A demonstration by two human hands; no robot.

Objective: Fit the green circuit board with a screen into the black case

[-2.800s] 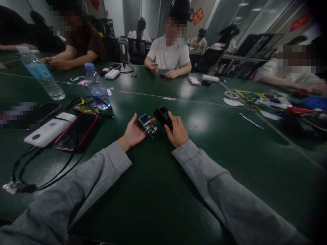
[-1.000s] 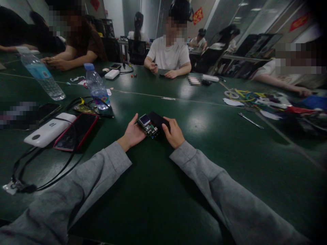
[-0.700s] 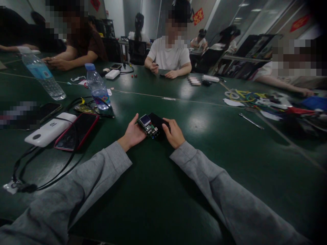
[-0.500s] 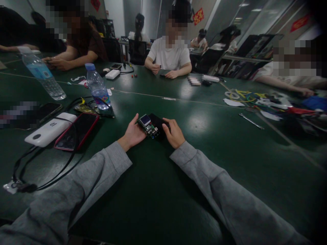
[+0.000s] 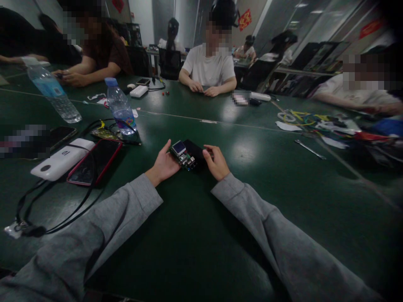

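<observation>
My left hand (image 5: 163, 163) is closed on the edge of a green circuit board (image 5: 184, 156) with a small square screen on its upper end. Beside and partly behind the board lies a flat black piece (image 5: 194, 150); whether it is joined to the board I cannot tell. My right hand (image 5: 217, 161) is at the right edge of this piece, thumb and index finger pinched together. Whatever may sit between those fingertips is too small and dark to name.
Left of my hands are a red-edged phone (image 5: 96, 163), a white power bank (image 5: 63, 159), black cables and two water bottles (image 5: 121, 109), (image 5: 55, 90). A wrench (image 5: 310, 149) and tangled wires (image 5: 327, 123) lie to the right. A person (image 5: 208, 69) sits opposite.
My right hand has shifted slightly right, its fingertips moving out from over the black piece to its edge. My left hand and the circuit board have stayed nearly still.
</observation>
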